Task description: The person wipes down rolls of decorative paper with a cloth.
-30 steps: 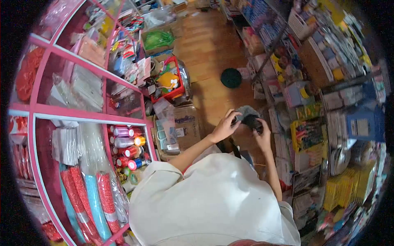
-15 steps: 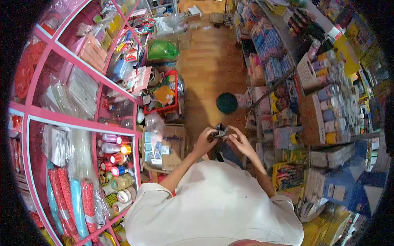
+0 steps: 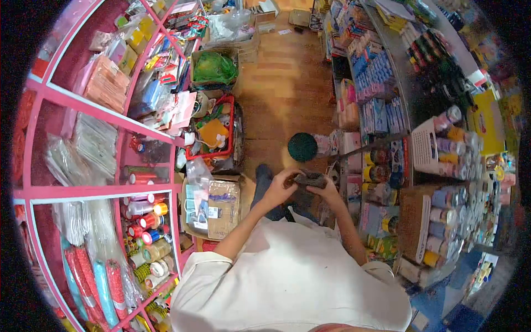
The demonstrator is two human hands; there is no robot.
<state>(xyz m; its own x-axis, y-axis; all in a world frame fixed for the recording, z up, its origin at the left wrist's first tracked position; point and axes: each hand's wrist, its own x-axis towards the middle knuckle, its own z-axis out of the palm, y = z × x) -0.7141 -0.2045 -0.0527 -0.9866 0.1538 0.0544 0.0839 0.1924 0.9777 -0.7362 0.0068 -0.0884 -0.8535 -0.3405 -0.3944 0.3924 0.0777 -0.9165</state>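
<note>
dark bundle (image 3: 310,179): soft matt cloth, it seems, gripped by both hands.
floor (image 3: 287,83): glossy wood boards, seen at 12 o'clock.
box (image 3: 218,207): matt brown cardboard, at 9 o'clock of the bundle.
basket (image 3: 228,130): red wire, apparently plastic-coated.

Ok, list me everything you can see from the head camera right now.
dark pouch: one, dark grey, held between both hands
cardboard box: one, brown, on the floor left of the hands
red basket: one, red, on the floor, full of goods
round dark object: one, dark green, on the wooden floor
pink shelving: one unit, pink, left side
ribbon spools: many, mixed colours, lower left shelf
jars: many, mixed colours, right shelves
left hand: on the pouch's left end
right hand: on its right end
</note>
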